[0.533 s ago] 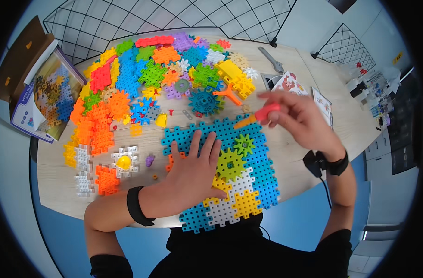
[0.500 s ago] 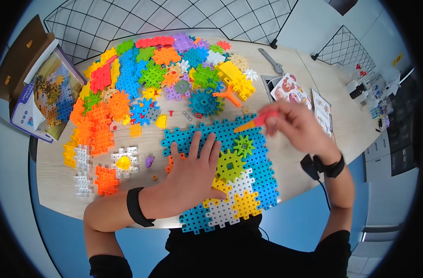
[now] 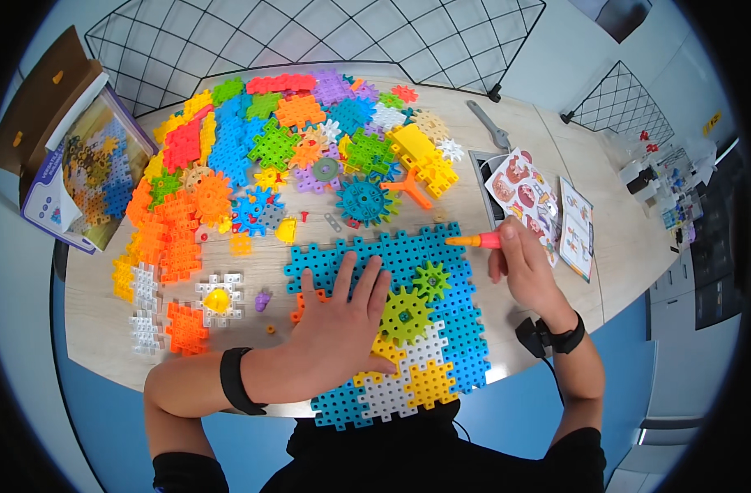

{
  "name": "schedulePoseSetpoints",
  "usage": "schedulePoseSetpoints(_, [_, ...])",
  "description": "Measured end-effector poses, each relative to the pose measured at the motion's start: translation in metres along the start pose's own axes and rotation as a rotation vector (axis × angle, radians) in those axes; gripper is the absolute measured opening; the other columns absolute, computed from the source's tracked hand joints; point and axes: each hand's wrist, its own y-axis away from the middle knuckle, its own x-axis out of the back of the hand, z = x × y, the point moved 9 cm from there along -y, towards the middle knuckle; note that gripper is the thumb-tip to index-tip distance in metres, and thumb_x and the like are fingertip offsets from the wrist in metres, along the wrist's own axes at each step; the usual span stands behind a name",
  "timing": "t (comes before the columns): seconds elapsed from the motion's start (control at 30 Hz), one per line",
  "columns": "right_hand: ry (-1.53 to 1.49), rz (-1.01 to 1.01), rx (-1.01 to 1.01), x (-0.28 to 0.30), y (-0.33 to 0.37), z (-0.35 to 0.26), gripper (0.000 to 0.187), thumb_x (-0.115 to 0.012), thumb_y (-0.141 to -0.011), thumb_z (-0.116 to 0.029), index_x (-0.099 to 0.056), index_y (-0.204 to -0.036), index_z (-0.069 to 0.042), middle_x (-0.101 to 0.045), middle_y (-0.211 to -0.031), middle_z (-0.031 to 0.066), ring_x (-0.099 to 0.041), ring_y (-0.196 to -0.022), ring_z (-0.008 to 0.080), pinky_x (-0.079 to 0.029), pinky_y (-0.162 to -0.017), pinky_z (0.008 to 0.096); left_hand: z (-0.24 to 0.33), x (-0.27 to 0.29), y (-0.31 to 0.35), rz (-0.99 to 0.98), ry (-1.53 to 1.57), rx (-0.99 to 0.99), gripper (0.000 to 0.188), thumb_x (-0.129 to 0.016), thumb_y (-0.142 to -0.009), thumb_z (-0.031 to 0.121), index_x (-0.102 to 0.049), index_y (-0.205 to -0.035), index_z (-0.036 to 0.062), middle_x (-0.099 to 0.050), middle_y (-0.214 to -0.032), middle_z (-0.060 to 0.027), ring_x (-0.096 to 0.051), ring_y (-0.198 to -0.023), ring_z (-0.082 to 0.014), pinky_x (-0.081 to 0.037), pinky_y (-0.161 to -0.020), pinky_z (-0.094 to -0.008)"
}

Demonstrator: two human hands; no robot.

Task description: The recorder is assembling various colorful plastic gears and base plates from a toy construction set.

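Note:
My left hand (image 3: 326, 333) lies with fingers spread on a flat panel of interlocking teal, blue, grey and yellow plates (image 3: 467, 341). An orange plate shows partly beneath it. To its right, a large green gear (image 3: 405, 316) and a smaller green gear (image 3: 431, 282) sit on the panel, edges close together. In my right hand (image 3: 527, 267) is a toy screwdriver (image 3: 472, 240) with a reddish handle and an orange-yellow shaft. It is held almost level, pointing left, its tip over the panel's upper right corner. I cannot tell whether the tip touches.
Beyond the panel is a heap of coloured plates and gears (image 3: 277, 144). A teal gear (image 3: 364, 202) lies near the panel. At left stands an opened box (image 3: 92, 181); at right are a sticker sheet (image 3: 523, 189), a booklet (image 3: 576, 226) and a grey wrench (image 3: 488, 123).
My right hand has moved down and slightly right with the screwdriver, whose shaft has turned from slanting down-left to nearly level. My left hand stays flat on the panel.

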Motion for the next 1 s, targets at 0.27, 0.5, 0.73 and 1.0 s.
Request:
schedulePoseSetpoints(0.27, [-0.018,-0.147,-0.006,-0.019,-0.008,0.001,0.044,-0.034,-0.115,-0.038,-0.054,-0.092,-0.005,-0.062,-0.071,0.0033,-0.053,-0.062,0.0105,-0.044,-0.059,0.028,0.001,0.012,-0.004,-0.043,0.056,0.035,0.126,-0.068,-0.079,0.076,-0.017,-0.159,-0.0076,-0.022,-0.166,-0.0278,-0.016,-0.155,-0.0491,-0.029,-0.111,-0.0771])
schedulePoseSetpoints(0.5, [-0.125,-0.133,-0.023,-0.012,-0.017,0.0,0.044,-0.035,-0.114,-0.037,-0.056,-0.091,-0.005,-0.058,-0.064,0.0025,-0.05,-0.056,0.0102,-0.042,-0.056,0.0282,0.0,0.012,-0.004,-0.045,0.029,0.032,0.129,-0.069,-0.078,0.076,-0.015,-0.16,-0.0058,-0.022,-0.167,-0.026,-0.018,-0.155,-0.0481,-0.031,-0.11,-0.076])
schedulePoseSetpoints(0.73, [0.044,-0.186,-0.041,0.002,-0.017,-0.001,0.047,-0.035,-0.114,-0.038,-0.058,-0.093,-0.004,-0.058,-0.064,0.0031,-0.052,-0.053,0.01,-0.042,-0.054,0.0267,-0.002,0.016,-0.004,-0.032,0.044,0.018,0.123,-0.071,-0.081,0.072,-0.015,-0.161,-0.0031,-0.026,-0.164,-0.0276,-0.024,-0.152,-0.0483,-0.035,-0.11,-0.0725])
schedulePoseSetpoints(1.0, [-0.364,-0.338,-0.237,-0.017,-0.012,0.03,0.05,-0.033,-0.114,-0.045,-0.061,-0.103,-0.005,-0.071,-0.081,0.004,-0.059,-0.056,0.0063,-0.045,-0.052,0.0214,-0.12,0.126,-0.056,0.368,0.454,0.189,0.036,-0.073,-0.094,0.034,-0.073,-0.114,0.0049,-0.074,-0.112,-0.0168,-0.07,-0.105,-0.0329,-0.055,-0.09,-0.0425])
